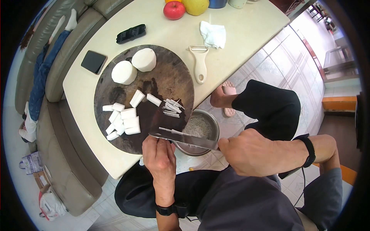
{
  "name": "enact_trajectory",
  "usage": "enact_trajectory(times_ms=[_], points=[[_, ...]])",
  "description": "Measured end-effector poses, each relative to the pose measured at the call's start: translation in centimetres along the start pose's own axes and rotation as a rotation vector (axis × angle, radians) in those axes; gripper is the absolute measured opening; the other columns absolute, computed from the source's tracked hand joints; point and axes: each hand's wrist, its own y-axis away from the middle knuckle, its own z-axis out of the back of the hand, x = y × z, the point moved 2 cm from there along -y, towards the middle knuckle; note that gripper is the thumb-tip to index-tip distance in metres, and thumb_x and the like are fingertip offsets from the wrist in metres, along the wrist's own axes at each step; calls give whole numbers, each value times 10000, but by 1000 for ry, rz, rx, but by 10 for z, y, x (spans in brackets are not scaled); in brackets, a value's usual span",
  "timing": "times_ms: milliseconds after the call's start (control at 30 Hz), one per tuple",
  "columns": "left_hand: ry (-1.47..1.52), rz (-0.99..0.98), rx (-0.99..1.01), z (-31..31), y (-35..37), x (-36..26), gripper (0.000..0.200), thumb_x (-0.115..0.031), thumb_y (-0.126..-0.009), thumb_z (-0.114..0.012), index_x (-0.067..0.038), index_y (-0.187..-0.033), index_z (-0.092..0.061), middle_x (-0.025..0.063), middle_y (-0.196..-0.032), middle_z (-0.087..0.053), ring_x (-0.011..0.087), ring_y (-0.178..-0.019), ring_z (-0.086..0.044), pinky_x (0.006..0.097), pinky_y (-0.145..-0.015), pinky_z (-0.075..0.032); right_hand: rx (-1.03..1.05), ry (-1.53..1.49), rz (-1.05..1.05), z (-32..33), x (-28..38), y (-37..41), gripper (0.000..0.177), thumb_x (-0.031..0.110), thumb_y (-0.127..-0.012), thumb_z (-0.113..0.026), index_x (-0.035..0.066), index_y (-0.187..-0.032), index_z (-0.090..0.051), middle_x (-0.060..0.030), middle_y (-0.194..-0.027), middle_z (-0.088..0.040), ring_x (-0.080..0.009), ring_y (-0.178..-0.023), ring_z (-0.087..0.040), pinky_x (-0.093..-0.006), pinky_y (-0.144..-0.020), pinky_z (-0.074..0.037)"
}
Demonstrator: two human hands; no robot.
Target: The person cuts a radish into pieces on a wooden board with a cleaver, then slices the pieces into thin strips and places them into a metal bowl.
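My right hand (246,152) is wrapped round the handle of a kitchen knife (189,139), its blade pointing left over the near edge of a round wooden chopping board (154,82). Thin white strips cling along the blade's upper side. My left hand (158,154) has its fingers bent and pressed together against the blade near the tip; what they hold is hidden. On the board lie cut white radish blocks (129,113), a small pile of thin radish sticks (172,107) and two thick radish chunks (143,60). A metal bowl (216,133) with white shreds sits below the board's edge.
A peeler (200,67) and a white cloth (212,34) lie on the table (165,36). Farther off are a red apple (174,10), a yellow-green fruit (196,5), a black case (131,34) and a phone (93,62). Another person's legs (48,73) rest on the sofa.
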Motion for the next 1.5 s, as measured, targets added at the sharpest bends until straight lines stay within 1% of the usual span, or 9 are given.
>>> enact_trajectory(times_ms=[133, 233, 300, 333, 433, 500, 600, 1433, 1500], points=[[13, 0, 8, 2, -1, -1, 190, 103, -639, -660, 74, -826, -637, 170, -917, -612, 334, -832, -600, 393, -718, -496, -21, 20, 33, -6, 2, -9, 154, 6, -660, -615, -88, -762, -546, -198, -660, -589, -375, -597, -627, -437, -502, -484], [11, -10, 3, 2, -1, -1, 182, 105, -647, -658, 72, -825, -637, 170, -913, -612, 335, -829, -600, 395, -714, -498, -129, 11, 116, -7, 5, -21, 210, 14, -635, -602, -77, -778, -478, -185, -530, -527, -379, -494, -576, -437, -454, -441], [13, -21, -13, 1, -1, -2, 182, 106, -650, -658, 70, -828, -638, 170, -911, -612, 335, -831, -601, 395, -714, -499, -142, 38, 136, -6, 9, -30, 136, 29, -662, -647, -35, -777, -615, -155, -783, -622, -354, -676, -641, -407, -545, -495], [13, -29, -28, 0, -1, -2, 183, 106, -653, -659, 67, -831, -639, 169, -909, -613, 335, -833, -601, 395, -714, -500, -148, 40, 136, -8, 8, -32, 136, 29, -662, -647, -35, -777, -615, -155, -783, -622, -354, -676, -641, -407, -545, -495], [37, -27, -24, 1, 1, 0, 192, 105, -664, -661, 60, -850, -642, 161, -906, -616, 329, -842, -603, 386, -718, -502, -227, 47, 187, -10, 9, -34, 139, 17, -650, -644, -42, -771, -611, -174, -760, -626, -358, -687, -643, -420, -561, -495], [52, -26, -38, 1, -1, 0, 188, 104, -672, -662, 57, -853, -641, 156, -902, -616, 324, -840, -601, 383, -720, -501, -70, 37, -43, -11, 4, -31, 146, -6, -643, -621, -57, -778, -604, -211, -726, -622, -374, -690, -641, -442, -563, -490], [58, -25, -55, 0, -2, -1, 178, 100, -683, -662, 53, -853, -638, 148, -893, -614, 316, -834, -599, 377, -721, -499, -57, 3, -51, -10, 1, -23, 162, -11, -636, -604, -77, -781, -577, -247, -680, -605, -398, -674, -632, -450, -561, -488], [78, 1, -31, 1, -1, 0, 182, 108, -692, -640, 53, -865, -632, 160, -902, -616, 327, -849, -600, 382, -737, -493, -246, 36, 143, -11, 2, -44, 113, 22, -620, -641, -36, -711, -608, -209, -666, -616, -365, -671, -642, -426, -576, -498], [81, -3, -52, -1, -2, -1, 178, 108, -695, -645, 52, -864, -632, 157, -898, -617, 324, -846, -600, 380, -736, -493, -269, 30, 84, -9, -4, -43, 146, 14, -675, -595, -63, -747, -495, -217, -554, -543, -401, -547, -589, -453, -486, -445]])
